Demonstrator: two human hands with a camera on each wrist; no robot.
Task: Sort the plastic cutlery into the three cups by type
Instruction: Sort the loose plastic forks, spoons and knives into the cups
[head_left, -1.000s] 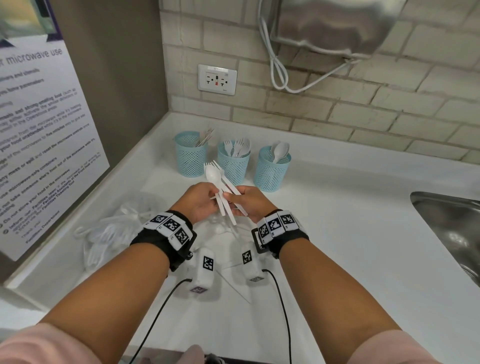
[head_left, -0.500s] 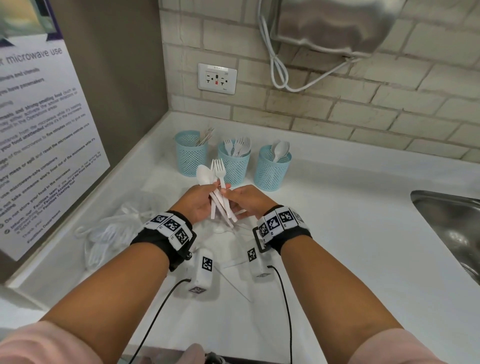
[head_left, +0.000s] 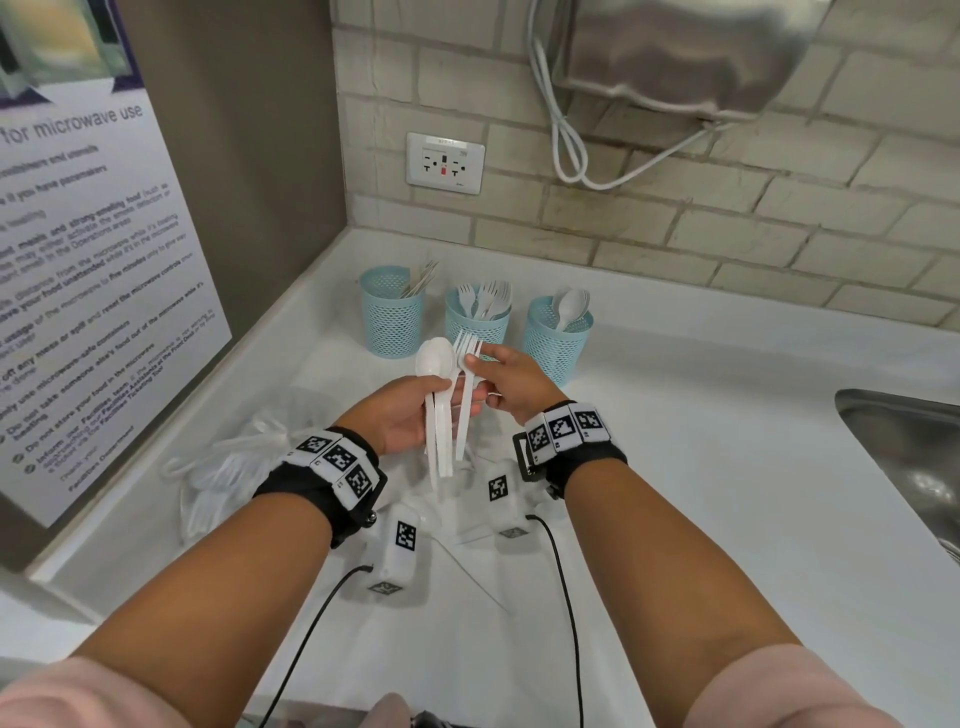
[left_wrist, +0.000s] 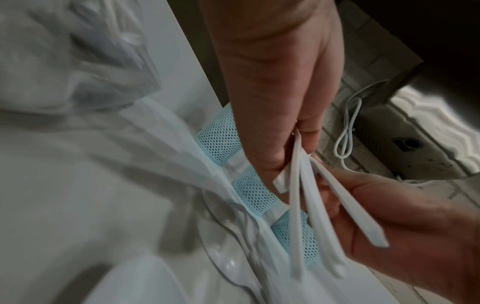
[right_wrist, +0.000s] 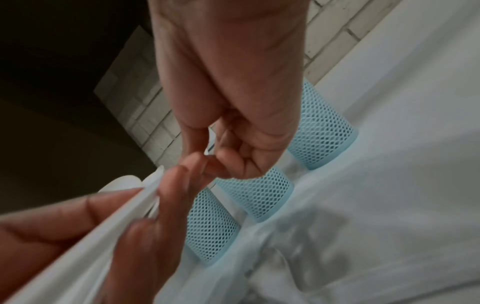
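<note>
In the head view my left hand (head_left: 441, 396) grips a bunch of white plastic spoons (head_left: 435, 358) by the handles, bowls up. My right hand (head_left: 480, 358) pinches the white forks (head_left: 466, 344) just below the tines, beside the spoons; their handles lie against my left fingers. Behind stand three blue mesh cups: the left cup (head_left: 390, 314) with knives, the middle cup (head_left: 475, 325) with forks, the right cup (head_left: 556, 340) with spoons. The left wrist view shows the handles (left_wrist: 298, 205) fanning out of my left hand (left_wrist: 272, 102). The right wrist view shows my right hand (right_wrist: 233, 102) with curled fingers.
A crumpled clear plastic bag (head_left: 234, 467) lies on the white counter (head_left: 701, 493) at the left. Loose white cutlery (head_left: 467, 525) lies under my wrists. A steel sink (head_left: 904, 457) opens at the right. A brick wall with a socket (head_left: 445, 162) is behind the cups.
The bunch has risen and turned upright towards the cups. My right hand slid up from the handles to the fork heads, and the forks have drawn apart from the spoons.
</note>
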